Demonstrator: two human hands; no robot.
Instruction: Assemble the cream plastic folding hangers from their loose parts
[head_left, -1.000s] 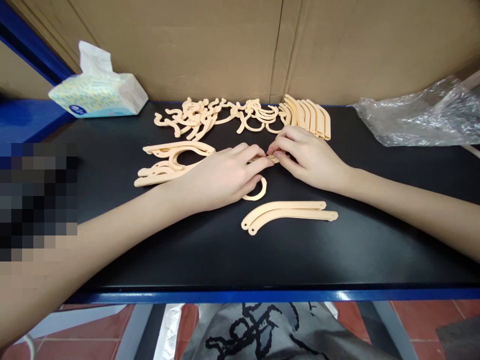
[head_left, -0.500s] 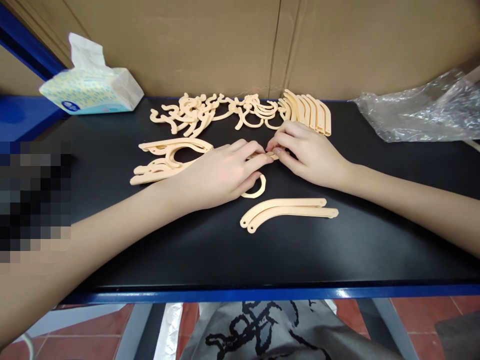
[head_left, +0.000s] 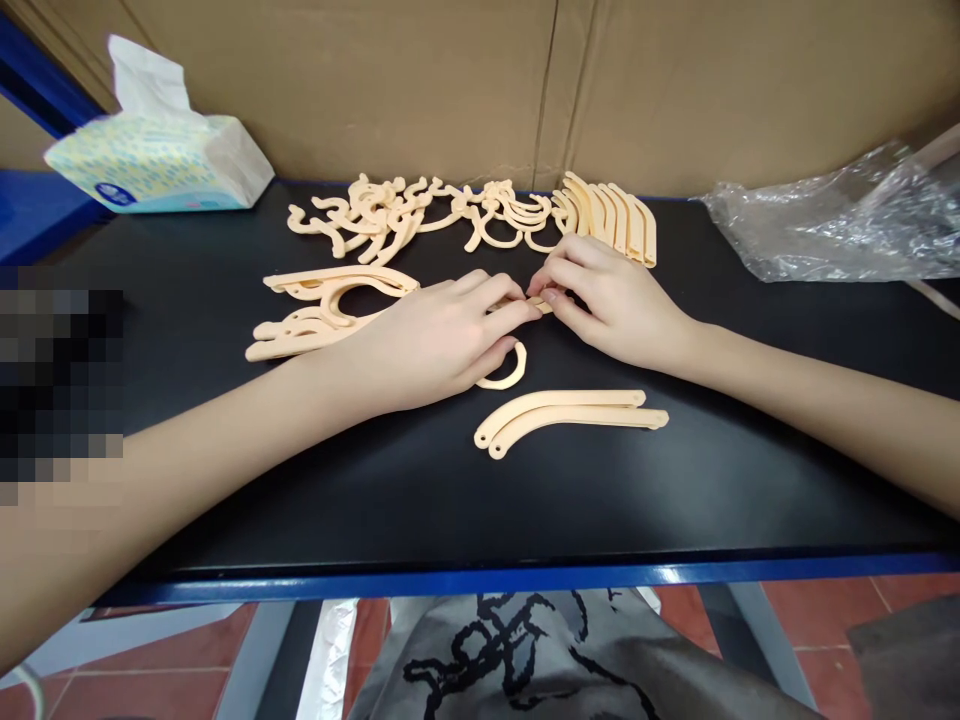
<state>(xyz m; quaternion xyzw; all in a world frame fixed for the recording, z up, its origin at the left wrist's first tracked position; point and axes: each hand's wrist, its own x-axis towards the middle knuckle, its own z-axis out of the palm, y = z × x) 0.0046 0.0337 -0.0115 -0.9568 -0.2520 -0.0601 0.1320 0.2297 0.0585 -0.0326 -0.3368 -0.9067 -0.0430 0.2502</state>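
My left hand is closed at the middle of the black table, fingertips pinching a small cream plastic hanger piece. My right hand meets it from the right, thumb and fingers closed on the same piece, most of which the fingers hide. Below my left fingers a curved hook sticks out; whether it belongs to the held piece I cannot tell. Nearer me lie two curved hanger arms, side by side. Beside my left wrist rest folded hangers, partly covered by the hand.
Along the back lie a heap of hanger hooks and a row of hanger arms. A tissue pack stands at the back left, a clear plastic bag at the back right. Brown cardboard rises behind; a blue edge runs along the front.
The whole view has shifted slightly, so things sit a little further left and higher. Both hands keep the same grip on the small piece.
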